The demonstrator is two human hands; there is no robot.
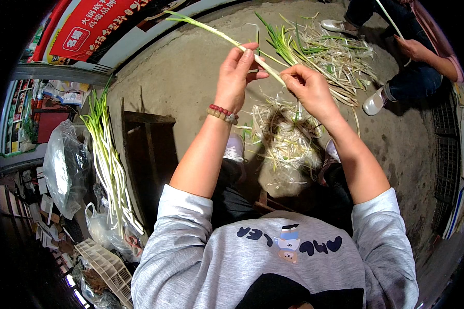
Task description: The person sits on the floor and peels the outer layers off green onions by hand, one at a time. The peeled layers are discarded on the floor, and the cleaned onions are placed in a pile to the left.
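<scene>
A long green onion (212,31) slants across the upper middle of the view, its green leaf tip at the upper left. My left hand (236,73) holds the stalk midway, between thumb and fingers. At the pale lower end, my right hand (309,88) pinches the onion with thumb and forefinger; its tip is hidden by the fingers. Beneath my hands, a heap of stripped onion skins (288,135) lies on the ground between my shoes. Past my right hand, a bunch of untrimmed green onions (284,44) rests on the concrete.
Clean white-stemmed onions (108,166) lie on a wooden stool or bench (149,117) at left, near clear plastic bags (65,166). A plastic crate (104,266) sits lower left. At upper right another person's hand (413,50) holds a stalk beside more peelings (344,58). Black crates (446,162) line the right.
</scene>
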